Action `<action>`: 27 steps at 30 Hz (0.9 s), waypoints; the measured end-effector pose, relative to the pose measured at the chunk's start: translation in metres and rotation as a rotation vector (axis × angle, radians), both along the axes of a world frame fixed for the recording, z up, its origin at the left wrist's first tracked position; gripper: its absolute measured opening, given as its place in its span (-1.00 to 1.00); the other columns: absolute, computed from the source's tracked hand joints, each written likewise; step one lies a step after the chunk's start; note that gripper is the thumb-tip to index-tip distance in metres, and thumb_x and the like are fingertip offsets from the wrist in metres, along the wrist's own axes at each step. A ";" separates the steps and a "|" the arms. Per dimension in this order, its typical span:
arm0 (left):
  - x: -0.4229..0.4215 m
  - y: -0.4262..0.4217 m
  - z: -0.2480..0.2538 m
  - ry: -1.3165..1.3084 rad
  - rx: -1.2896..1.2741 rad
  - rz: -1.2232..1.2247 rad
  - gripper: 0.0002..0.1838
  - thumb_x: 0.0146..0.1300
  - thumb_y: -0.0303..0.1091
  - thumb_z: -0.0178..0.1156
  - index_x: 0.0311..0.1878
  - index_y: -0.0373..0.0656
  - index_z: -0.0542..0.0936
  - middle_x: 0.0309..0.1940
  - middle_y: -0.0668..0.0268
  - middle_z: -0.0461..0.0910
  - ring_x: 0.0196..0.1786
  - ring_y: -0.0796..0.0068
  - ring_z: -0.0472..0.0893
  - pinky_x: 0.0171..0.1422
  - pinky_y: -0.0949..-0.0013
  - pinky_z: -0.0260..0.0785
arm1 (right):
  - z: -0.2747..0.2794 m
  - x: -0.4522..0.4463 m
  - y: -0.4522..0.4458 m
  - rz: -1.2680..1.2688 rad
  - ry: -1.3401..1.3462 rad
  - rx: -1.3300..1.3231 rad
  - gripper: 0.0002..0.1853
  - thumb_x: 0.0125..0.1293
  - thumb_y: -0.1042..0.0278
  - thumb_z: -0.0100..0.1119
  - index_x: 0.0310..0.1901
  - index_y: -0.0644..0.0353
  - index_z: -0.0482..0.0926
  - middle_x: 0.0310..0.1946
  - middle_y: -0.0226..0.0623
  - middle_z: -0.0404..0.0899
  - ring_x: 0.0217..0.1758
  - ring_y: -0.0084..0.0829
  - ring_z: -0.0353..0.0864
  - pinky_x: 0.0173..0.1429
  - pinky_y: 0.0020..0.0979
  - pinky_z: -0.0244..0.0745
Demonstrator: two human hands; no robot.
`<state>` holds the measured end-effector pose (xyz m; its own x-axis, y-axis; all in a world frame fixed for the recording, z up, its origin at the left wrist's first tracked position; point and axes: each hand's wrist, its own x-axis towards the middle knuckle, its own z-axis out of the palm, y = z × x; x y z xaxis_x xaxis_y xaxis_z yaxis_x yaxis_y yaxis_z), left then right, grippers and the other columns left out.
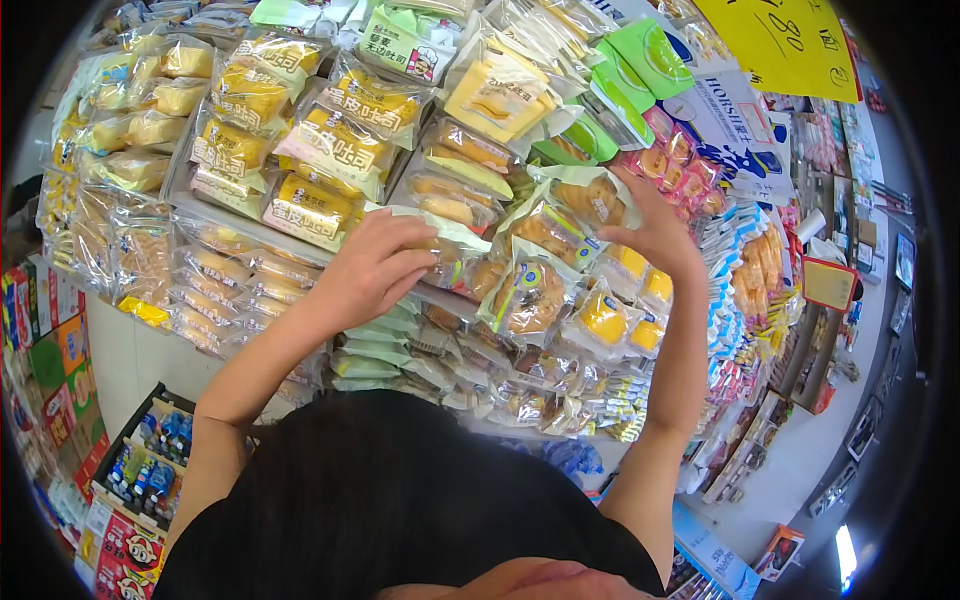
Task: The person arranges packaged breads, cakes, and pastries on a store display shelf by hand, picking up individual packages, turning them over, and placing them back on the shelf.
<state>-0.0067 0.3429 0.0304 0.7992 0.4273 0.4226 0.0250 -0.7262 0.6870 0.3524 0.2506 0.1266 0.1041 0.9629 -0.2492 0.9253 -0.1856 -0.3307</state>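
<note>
My left hand (380, 262) has its fingers curled over the near edge of a wrapped bread pack (458, 240) with a pale green top. My right hand (655, 228) grips the right side of a clear-wrapped brown bread (592, 200), with the thumb below and the fingers behind it. Between the hands lie two more wrapped breads with blue and green labels, the nearer one a round bread (530, 298). Close under my right hand sit small yellow cakes (603, 318) in clear wrappers. How firmly the left fingers hold their pack is partly hidden.
Yellow toast packs (318, 210) fill bins on the left. Green packs (640, 60) and pink packs (672, 160) lie beyond my right hand. A yellow price sign (790, 45) hangs at the upper right. A crate of bottles (150, 455) stands on the lower left.
</note>
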 end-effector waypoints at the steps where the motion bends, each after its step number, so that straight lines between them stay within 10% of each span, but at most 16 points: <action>1: 0.000 0.000 0.000 -0.003 0.004 0.003 -0.71 0.01 -0.51 0.31 -0.14 -0.13 0.55 0.04 0.22 0.49 0.12 0.13 0.48 0.20 0.00 0.25 | -0.002 -0.003 0.000 -0.002 0.001 0.000 -0.25 -0.02 0.19 0.42 0.24 0.20 0.33 0.10 -0.07 0.47 0.19 -0.15 0.43 0.25 -0.22 0.31; 27: -0.003 -0.001 0.001 0.028 -0.011 0.018 -0.73 0.03 -0.51 0.29 -0.15 -0.12 0.56 0.05 0.23 0.49 0.15 0.15 0.47 0.24 -0.01 0.23 | -0.035 0.019 0.060 -0.098 -0.190 0.155 -0.33 0.04 0.22 0.37 0.21 0.11 0.36 0.07 -0.10 0.51 0.09 -0.09 0.51 0.13 -0.20 0.40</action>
